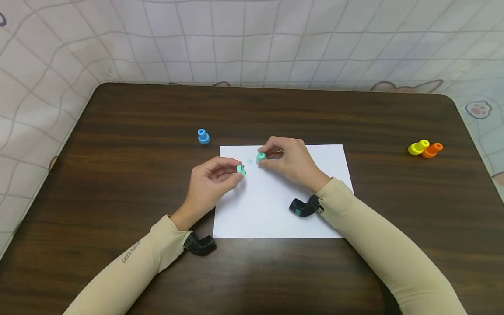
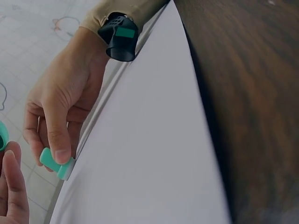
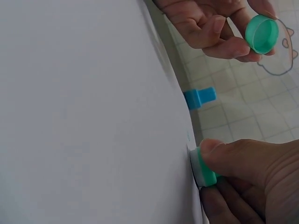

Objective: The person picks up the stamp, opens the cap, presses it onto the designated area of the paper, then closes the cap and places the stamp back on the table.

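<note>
A small green stamp [image 1: 260, 158] is pinched between the thumb and fingers of my right hand [image 1: 291, 159], low over the white sheet of paper [image 1: 271, 218]. In the right wrist view, the pale face of the stamp [image 3: 198, 168] is right at the paper's surface. To its left, my left hand [image 1: 210, 179] grips a round green cap [image 1: 241, 170] by its edge. The cap's hollow side [image 3: 262, 35] shows in the right wrist view. A faint green print [image 1: 249, 162] marks the sheet between both hands.
Beyond the sheet's far left corner stands a blue stamp [image 1: 203, 136] on the dark wooden table [image 1: 118, 175]. Far to the right, a yellow stamp [image 1: 418, 147] and an orange stamp [image 1: 432, 150] are side by side. A grid-patterned cloth [image 1: 252, 43] borders the table's back.
</note>
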`<act>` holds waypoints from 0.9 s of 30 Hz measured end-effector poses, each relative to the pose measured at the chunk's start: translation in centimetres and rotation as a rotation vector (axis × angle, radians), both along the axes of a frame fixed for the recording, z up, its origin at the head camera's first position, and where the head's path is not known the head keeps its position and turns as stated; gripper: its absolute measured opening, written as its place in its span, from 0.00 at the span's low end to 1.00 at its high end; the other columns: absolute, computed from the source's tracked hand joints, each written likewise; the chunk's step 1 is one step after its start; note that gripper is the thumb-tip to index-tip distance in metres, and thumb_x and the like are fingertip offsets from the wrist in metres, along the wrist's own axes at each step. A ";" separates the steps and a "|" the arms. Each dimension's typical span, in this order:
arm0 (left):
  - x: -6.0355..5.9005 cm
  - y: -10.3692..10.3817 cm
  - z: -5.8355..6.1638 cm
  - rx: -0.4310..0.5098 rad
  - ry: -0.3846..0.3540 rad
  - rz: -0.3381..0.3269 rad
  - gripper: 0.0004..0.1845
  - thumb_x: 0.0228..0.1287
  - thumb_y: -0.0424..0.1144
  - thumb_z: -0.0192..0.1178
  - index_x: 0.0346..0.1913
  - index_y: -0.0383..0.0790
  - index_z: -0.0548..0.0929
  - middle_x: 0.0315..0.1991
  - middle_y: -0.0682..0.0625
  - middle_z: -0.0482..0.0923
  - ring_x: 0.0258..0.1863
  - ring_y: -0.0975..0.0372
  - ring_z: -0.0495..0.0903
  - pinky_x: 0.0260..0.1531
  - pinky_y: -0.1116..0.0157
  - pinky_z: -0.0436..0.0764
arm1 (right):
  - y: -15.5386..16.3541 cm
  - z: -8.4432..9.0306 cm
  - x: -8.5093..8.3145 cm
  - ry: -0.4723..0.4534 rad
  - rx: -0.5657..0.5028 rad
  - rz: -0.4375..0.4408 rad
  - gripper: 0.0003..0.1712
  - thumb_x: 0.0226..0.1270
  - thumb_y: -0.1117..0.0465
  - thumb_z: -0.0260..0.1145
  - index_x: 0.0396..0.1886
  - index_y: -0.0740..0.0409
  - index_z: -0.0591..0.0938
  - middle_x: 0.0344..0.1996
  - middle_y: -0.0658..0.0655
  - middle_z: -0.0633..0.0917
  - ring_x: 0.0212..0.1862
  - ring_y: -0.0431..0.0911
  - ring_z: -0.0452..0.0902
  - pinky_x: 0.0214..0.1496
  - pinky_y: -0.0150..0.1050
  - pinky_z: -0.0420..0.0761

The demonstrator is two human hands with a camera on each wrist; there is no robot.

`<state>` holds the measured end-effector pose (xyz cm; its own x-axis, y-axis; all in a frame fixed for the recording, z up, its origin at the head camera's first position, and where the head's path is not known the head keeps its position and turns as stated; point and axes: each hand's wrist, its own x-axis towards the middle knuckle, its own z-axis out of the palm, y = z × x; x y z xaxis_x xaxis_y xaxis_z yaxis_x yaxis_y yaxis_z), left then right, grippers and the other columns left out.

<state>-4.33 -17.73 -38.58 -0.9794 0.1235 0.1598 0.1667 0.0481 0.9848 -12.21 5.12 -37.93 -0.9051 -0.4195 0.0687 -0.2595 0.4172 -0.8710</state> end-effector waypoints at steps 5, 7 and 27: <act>0.1 -0.1 -0.1 0.010 -0.011 -0.002 0.16 0.59 0.22 0.70 0.51 0.26 0.84 0.43 0.60 0.87 0.42 0.66 0.87 0.50 0.71 0.89 | 0.0 0.2 0.1 -0.019 0.018 -0.011 0.13 0.56 0.67 0.80 0.41 0.59 0.87 0.44 0.58 0.92 0.46 0.48 0.91 0.54 0.34 0.90; 0.0 0.0 -0.1 0.011 -0.011 -0.008 0.16 0.59 0.22 0.69 0.51 0.26 0.84 0.43 0.60 0.87 0.42 0.66 0.87 0.50 0.70 0.89 | 0.0 0.3 0.2 -0.023 0.017 -0.017 0.14 0.56 0.68 0.80 0.42 0.59 0.87 0.44 0.58 0.91 0.46 0.48 0.91 0.55 0.34 0.89; -0.1 0.0 -0.1 0.010 -0.001 -0.004 0.15 0.60 0.22 0.69 0.51 0.25 0.84 0.43 0.60 0.86 0.42 0.68 0.87 0.47 0.71 0.90 | -0.1 -0.2 0.3 0.038 0.031 -0.016 0.14 0.57 0.67 0.80 0.42 0.58 0.88 0.43 0.56 0.92 0.47 0.47 0.91 0.55 0.34 0.89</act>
